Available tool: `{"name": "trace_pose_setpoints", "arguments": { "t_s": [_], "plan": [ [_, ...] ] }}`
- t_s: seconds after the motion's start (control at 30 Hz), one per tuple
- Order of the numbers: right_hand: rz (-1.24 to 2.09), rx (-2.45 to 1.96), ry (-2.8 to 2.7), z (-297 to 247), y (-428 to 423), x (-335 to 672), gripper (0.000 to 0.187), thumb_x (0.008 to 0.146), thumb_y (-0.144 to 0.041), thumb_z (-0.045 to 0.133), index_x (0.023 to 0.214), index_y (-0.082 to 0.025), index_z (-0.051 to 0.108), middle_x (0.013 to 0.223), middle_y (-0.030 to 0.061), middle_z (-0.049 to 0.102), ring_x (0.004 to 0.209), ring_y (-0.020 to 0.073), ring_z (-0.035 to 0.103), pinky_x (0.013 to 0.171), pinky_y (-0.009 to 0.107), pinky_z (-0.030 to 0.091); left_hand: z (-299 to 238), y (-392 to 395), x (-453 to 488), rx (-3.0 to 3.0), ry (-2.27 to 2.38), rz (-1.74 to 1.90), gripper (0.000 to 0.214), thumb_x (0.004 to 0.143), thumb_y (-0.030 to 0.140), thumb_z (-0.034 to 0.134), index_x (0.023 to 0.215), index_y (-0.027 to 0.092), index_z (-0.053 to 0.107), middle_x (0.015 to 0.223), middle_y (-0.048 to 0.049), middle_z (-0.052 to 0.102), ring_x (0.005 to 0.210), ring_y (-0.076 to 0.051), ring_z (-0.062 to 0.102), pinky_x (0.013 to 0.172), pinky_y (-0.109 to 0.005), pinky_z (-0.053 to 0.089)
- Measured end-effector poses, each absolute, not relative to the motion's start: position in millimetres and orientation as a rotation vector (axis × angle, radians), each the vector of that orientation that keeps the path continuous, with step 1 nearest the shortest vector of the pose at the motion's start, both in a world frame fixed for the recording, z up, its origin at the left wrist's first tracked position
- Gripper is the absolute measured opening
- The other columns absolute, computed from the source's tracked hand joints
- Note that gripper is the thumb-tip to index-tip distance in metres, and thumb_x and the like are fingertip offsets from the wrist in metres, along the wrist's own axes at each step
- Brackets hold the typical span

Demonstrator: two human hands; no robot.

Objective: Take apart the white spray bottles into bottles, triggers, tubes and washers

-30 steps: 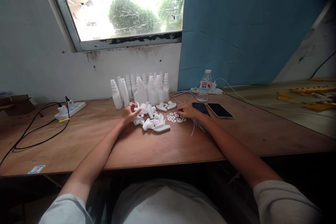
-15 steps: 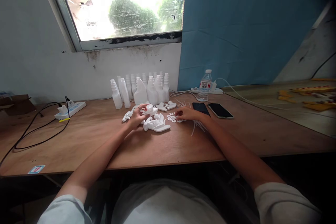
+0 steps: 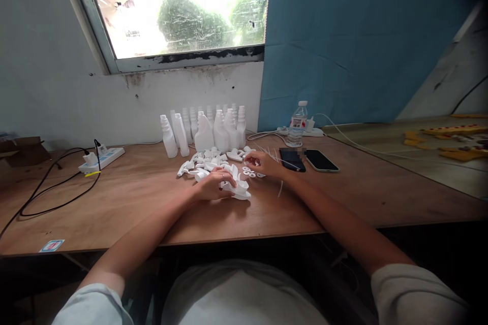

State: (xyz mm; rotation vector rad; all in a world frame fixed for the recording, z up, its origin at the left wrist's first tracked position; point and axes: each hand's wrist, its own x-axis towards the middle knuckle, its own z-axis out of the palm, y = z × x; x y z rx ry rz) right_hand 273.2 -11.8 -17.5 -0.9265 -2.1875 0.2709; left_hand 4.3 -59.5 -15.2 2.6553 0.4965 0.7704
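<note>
My left hand [image 3: 218,184] is curled round a white spray trigger head [image 3: 241,194] at the near side of a loose pile. More white trigger heads [image 3: 209,155] lie behind it, towards the bottles. To the right, my right hand [image 3: 265,164] hovers just above several small white ring washers [image 3: 250,173]. Its thumb and fingers are drawn together; whatever may be between them is too small to make out. Thin white tubes [image 3: 281,189] lie partly hidden under the right wrist.
White spray bottles [image 3: 205,134] without tops stand in rows against the wall. Two phones [image 3: 322,160] and a clear water bottle [image 3: 295,129] are at the right. A power strip [image 3: 109,158] with black cables lies on the left of the wooden table [image 3: 263,218].
My left hand has come down and nearer over the pile, shifting some trigger heads. My right hand has lifted slightly from the washers and moved a little left.
</note>
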Motion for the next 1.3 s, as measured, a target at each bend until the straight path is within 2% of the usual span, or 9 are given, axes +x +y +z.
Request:
{"name": "trace_pose_setpoints", "arguments": {
  "t_s": [0.13,0.27,0.47,0.63,0.93,1.17,1.3],
  "plan": [
    [0.253,-0.889,-2.130,-14,-21,265,0.019,0.082,-0.033,0.058,0.093,-0.018,0.063,0.078,0.0031,0.062,0.066,0.0139,0.054,0.063,0.027,0.043,-22,-50,5,2.658,0.599,0.851,0.016,0.073,0.028,0.073,0.083,0.021,0.063,0.092,-0.0034,0.069,0.098,-0.022,0.061,0.107,-0.043,0.030],
    [0.273,-0.817,-2.120,-4,-40,247,0.017,0.086,-0.032,0.055,0.096,-0.020,0.061,0.082,0.0036,0.062,0.070,0.0146,0.056,0.066,0.028,0.045,-24,-45,3,2.643,0.704,0.874,0.020,0.068,0.025,0.073,0.081,0.020,0.059,0.087,-0.0021,0.065,0.091,-0.021,0.060,0.102,-0.043,0.035],
    [0.319,-0.680,-2.229,-4,-56,230,0.013,0.085,-0.030,0.057,0.094,-0.021,0.062,0.083,0.0038,0.063,0.071,0.0156,0.056,0.067,0.029,0.048,-25,-45,0,2.571,0.794,0.910,0.033,0.067,0.021,0.071,0.096,0.022,0.054,0.092,-0.0029,0.064,0.099,-0.022,0.058,0.095,-0.040,0.042],
    [0.343,-0.650,-2.246,-10,-56,229,0.016,0.087,-0.032,0.057,0.097,-0.021,0.063,0.086,0.0051,0.064,0.072,0.0165,0.057,0.067,0.030,0.048,-29,-43,-1,2.560,0.777,0.899,0.048,0.068,0.021,0.072,0.109,0.023,0.047,0.089,-0.0021,0.065,0.096,-0.022,0.060,0.095,-0.042,0.042],
    [0.391,-0.626,-2.258,-7,-56,230,0.020,0.086,-0.036,0.060,0.097,-0.021,0.065,0.089,0.0060,0.065,0.071,0.0159,0.057,0.065,0.030,0.049,-29,-43,-1,2.599,0.719,0.897,0.048,0.071,0.021,0.071,0.112,0.024,0.047,0.090,-0.0011,0.064,0.093,-0.020,0.060,0.097,-0.040,0.042],
    [0.385,-0.592,-2.301,-1,-58,233,0.020,0.089,-0.034,0.055,0.082,-0.019,0.066,0.091,0.0075,0.063,0.075,0.0161,0.058,0.065,0.028,0.049,-26,-44,-2,2.649,0.682,0.863,0.034,0.074,0.023,0.069,0.105,0.024,0.055,0.094,-0.0028,0.064,0.096,-0.020,0.058,0.097,-0.038,0.041],
    [0.377,-0.566,-2.336,-2,-57,233,0.019,0.089,-0.031,0.056,0.082,-0.017,0.066,0.090,0.0081,0.062,0.072,0.0140,0.056,0.061,0.026,0.047,-28,-42,-1,2.697,0.651,0.856,0.034,0.075,0.023,0.068,0.107,0.022,0.056,0.093,-0.0023,0.066,0.096,-0.019,0.058,0.098,-0.038,0.040]
  ]
}}
